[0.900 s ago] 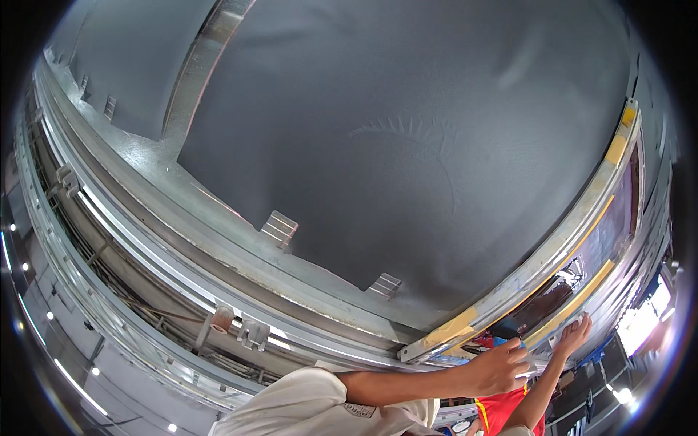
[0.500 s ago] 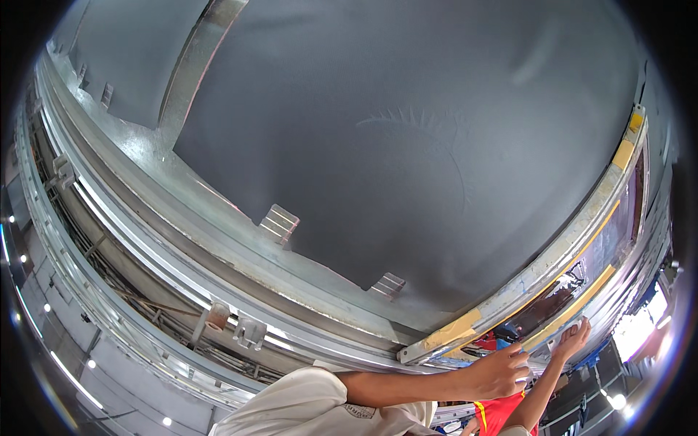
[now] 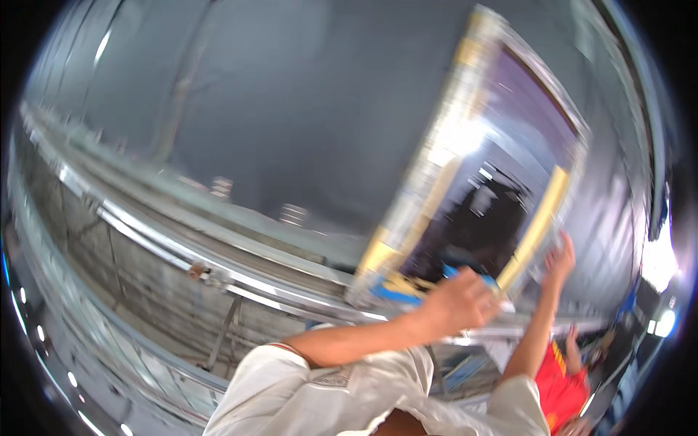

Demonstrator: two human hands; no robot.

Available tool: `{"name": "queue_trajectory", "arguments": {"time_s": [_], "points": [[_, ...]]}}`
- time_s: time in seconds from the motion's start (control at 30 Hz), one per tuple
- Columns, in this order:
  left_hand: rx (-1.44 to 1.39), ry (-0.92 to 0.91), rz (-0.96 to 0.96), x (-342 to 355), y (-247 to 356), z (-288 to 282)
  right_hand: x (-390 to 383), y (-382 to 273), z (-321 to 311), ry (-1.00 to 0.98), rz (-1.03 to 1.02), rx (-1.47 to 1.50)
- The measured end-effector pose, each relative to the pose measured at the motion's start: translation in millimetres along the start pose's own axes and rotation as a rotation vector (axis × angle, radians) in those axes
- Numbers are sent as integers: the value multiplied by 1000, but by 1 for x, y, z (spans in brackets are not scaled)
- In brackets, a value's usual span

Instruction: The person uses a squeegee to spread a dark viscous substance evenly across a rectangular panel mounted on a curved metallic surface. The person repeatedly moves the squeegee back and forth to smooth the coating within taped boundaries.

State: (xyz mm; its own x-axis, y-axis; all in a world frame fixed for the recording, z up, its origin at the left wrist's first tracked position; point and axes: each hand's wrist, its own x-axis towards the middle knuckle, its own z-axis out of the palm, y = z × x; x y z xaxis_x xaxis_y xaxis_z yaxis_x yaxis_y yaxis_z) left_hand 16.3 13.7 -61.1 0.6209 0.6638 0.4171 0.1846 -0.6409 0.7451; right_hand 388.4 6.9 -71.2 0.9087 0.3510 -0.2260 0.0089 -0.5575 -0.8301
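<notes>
A screen-printing frame with a pale border and yellow tape lies on the long dark table. Its purple mesh carries a patch of dark, wet-looking ink. At the frame's near end, my left hand is curled closed beside blue tape; whatever its fingers hold is hidden. My right hand is raised at the frame's right side, its fingers smeared by motion. Whether it touches the border I cannot tell.
The dark tabletop has a metal rail along its near edge, with a small bracket on it. Pale striped tabs sit along the table's margin. Someone in a red shirt is close by at the lower right.
The view has swung right, so the frame now appears nearer the middle and more of its mesh shows. Both my hands stay near its closer end, higher in the picture.
</notes>
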Motion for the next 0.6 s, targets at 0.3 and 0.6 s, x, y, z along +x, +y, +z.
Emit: {"name": "queue_trajectory", "arguments": {"time_s": [0.3, 0.6], "points": [[312, -271, -174, 73, 82, 36, 29, -16, -58, -344, -66, 291], [382, -363, -187, 147, 88, 52, 66, -39, -107, -72, -1039, -472]]}}
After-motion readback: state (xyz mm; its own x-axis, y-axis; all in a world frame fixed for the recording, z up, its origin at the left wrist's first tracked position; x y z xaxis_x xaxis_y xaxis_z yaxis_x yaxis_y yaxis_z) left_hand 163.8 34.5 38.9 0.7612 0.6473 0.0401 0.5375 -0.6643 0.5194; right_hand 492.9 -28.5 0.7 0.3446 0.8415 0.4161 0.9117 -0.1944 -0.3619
